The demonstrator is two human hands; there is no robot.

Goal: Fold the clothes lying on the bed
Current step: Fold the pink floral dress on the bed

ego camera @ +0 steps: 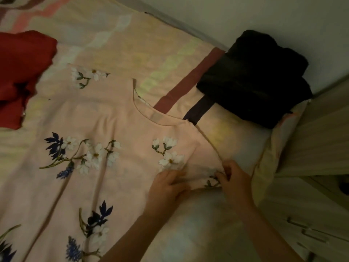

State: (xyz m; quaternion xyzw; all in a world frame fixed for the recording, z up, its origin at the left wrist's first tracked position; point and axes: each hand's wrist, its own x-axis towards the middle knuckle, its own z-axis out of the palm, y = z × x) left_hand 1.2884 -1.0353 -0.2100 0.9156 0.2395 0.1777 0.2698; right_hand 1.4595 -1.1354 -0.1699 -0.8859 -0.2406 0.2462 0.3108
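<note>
A pale pink dress [105,125] printed with white and blue flowers lies spread flat across the bed, its round neckline toward the wall. Both hands work at its near sleeve. My left hand [167,186] pinches the sleeve fabric close to the body seam. My right hand [233,178] grips the sleeve's outer edge, fingers curled round the hem. A red garment [22,72] lies crumpled at the left. A folded black garment [258,76] sits on the bed's far right corner by the wall.
The bed [117,40] wears a pastel patterned sheet with a maroon stripe. A white wall [245,14] runs behind it. A light wooden cabinet with drawer handles [309,214] stands close on the right.
</note>
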